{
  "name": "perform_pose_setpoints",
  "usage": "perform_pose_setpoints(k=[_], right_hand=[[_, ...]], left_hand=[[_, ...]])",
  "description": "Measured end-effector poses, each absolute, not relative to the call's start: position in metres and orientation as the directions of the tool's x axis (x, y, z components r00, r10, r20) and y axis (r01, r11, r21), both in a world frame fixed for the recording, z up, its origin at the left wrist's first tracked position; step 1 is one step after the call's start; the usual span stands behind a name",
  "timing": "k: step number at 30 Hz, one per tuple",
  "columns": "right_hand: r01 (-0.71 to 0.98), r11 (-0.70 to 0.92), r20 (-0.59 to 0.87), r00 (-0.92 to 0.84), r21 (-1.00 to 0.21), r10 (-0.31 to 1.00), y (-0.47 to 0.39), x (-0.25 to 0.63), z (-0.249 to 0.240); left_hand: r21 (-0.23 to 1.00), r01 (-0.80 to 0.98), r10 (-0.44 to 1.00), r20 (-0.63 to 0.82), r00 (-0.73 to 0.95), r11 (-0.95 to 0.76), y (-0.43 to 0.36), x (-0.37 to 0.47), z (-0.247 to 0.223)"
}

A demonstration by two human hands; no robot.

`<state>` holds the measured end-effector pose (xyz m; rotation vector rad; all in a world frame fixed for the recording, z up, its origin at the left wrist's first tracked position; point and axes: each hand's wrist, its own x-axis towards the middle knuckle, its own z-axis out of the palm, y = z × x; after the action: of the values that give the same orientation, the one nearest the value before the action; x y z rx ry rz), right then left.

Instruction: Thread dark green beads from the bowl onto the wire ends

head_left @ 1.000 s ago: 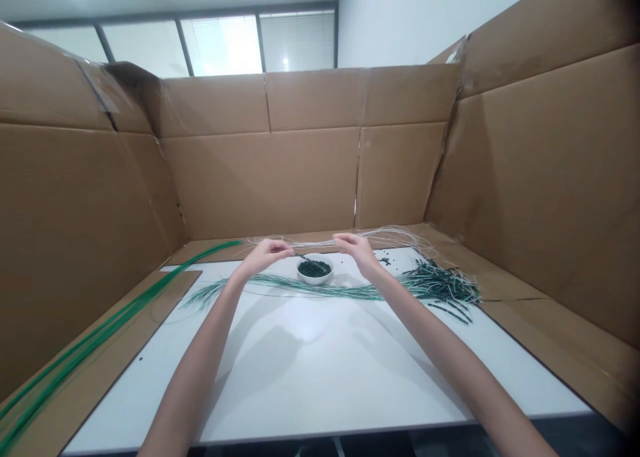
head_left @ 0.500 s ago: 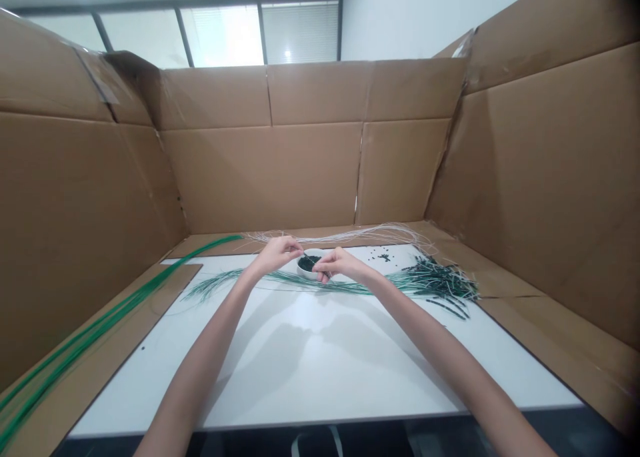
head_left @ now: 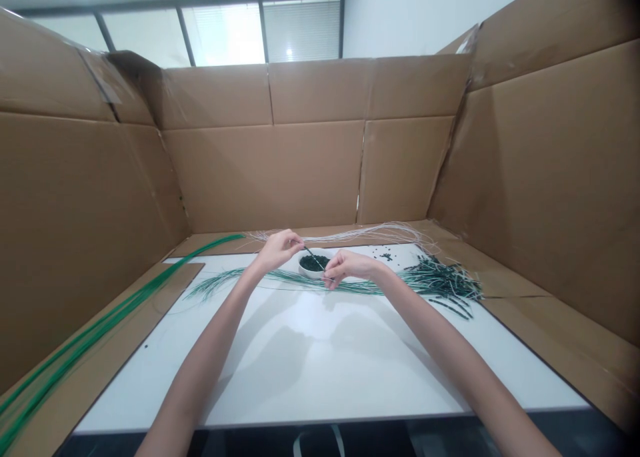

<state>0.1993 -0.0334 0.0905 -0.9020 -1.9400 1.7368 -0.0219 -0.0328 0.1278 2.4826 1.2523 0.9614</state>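
Note:
A thin wire [head_left: 314,256] with dark beads on part of it slants down from left to right over a white bowl [head_left: 306,273]. My left hand [head_left: 281,249] pinches its upper end between thumb and fingertips. Lower down, at the bowl's right side, the fingers of my right hand [head_left: 347,267] are closed on the wire's other end. Dark green beads [head_left: 313,264] fill the bowl. Long green wires [head_left: 360,288] run across the table just in front of the bowl and partly under my right hand.
Beaded strands [head_left: 443,277] lie in a heap at right, with several single beaded pieces [head_left: 453,308] before it. Loose beads [head_left: 385,256] are scattered behind. White wires [head_left: 370,231] lie along the back, a green bundle [head_left: 145,290] at left. Cardboard walls [head_left: 310,170] surround the white table [head_left: 280,384].
My right hand has moved rightward, away from my left hand. More of the beaded wire now shows stretched between them. The left hand has shifted only slightly.

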Motion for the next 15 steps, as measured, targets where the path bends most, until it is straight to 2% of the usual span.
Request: perform_pose_setpoints(k=[3, 7, 11, 15], right_hand=[[0.160, 0.108, -0.036, -0.703, -0.981, 0.711, -0.041, 0.192, 0.096], [0.061, 0.153, 0.087, -0.597, -0.986, 0.798, -0.047, 0.182, 0.099], [0.090, 0.122, 0.040, -0.624, -0.988, 0.780, -0.044, 0.187, 0.097], [0.114, 0.023, -0.060, -0.673, -0.993, 0.737, -0.035, 0.196, 0.092]], left_hand=[[0.407, 0.627, 0.744, 0.439, 0.503, -0.664, -0.037, -0.013, 0.126], [0.386, 0.599, 0.712, 0.408, 0.571, -0.701, -0.044, -0.003, 0.123], [0.379, 0.604, 0.712, 0.403, 0.574, -0.701, -0.043, -0.005, 0.125], [0.395, 0.616, 0.731, 0.414, 0.543, -0.681, -0.038, -0.013, 0.126]])
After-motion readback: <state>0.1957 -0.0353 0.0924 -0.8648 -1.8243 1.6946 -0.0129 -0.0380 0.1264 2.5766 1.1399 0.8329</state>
